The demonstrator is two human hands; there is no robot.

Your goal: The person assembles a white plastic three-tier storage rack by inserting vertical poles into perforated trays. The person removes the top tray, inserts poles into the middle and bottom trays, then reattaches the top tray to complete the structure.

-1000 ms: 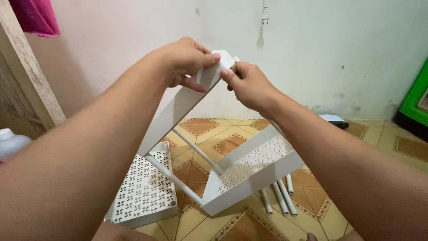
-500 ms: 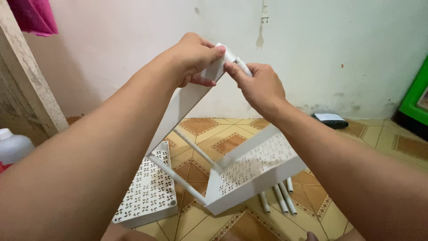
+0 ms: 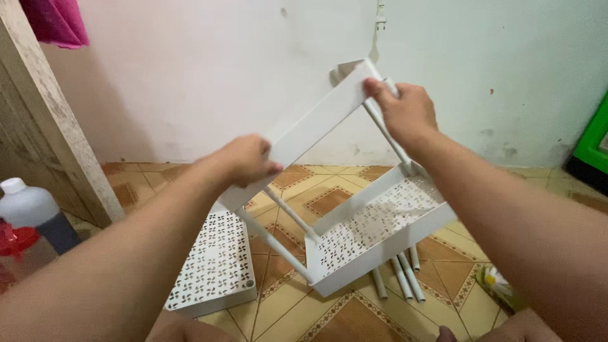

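Two bare forearms fill the lower half of the frame, one entering from the lower left corner, the other from the lower right. No sleeve, watch, bracelet or ring shows on either. The left hand [image 3: 244, 159], near the centre, is gloveless, with short, unpainted nails. The right hand [image 3: 405, 111], in the upper right of centre, is likewise bare, its knuckles and short thumbnail in plain sight.
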